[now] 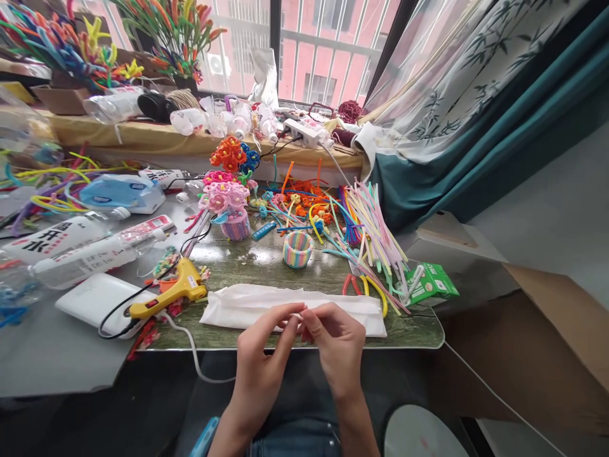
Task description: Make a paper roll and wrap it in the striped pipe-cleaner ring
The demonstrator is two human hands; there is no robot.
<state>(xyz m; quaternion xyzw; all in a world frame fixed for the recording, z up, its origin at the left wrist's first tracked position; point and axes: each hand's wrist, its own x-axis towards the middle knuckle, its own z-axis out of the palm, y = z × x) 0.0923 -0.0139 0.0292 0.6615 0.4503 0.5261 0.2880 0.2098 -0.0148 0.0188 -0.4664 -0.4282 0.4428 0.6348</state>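
Observation:
My left hand point(264, 355) and my right hand point(339, 346) meet at the fingertips over the table's front edge. Both are pinched closed, and whatever lies between the fingers is too small and covered to name. Just behind them a folded white cloth or tissue point(238, 307) lies flat along the table. Beyond it stands a small round striped pastel basket point(298, 250). Yellow-handled pliers point(379, 293) and a red-handled tool point(351, 285) lie to the right of my right hand. A yellow glue gun point(183, 289) rests left of my left hand.
A white power bank point(102, 304) and plastic bottles point(104, 254) crowd the left. Pipe-cleaner flowers point(226, 197) stand in a striped pot point(235, 225). Loose pastel pipe cleaners point(373, 222) and a green packet point(432, 283) lie at right. A white cable point(194, 349) hangs over the front edge.

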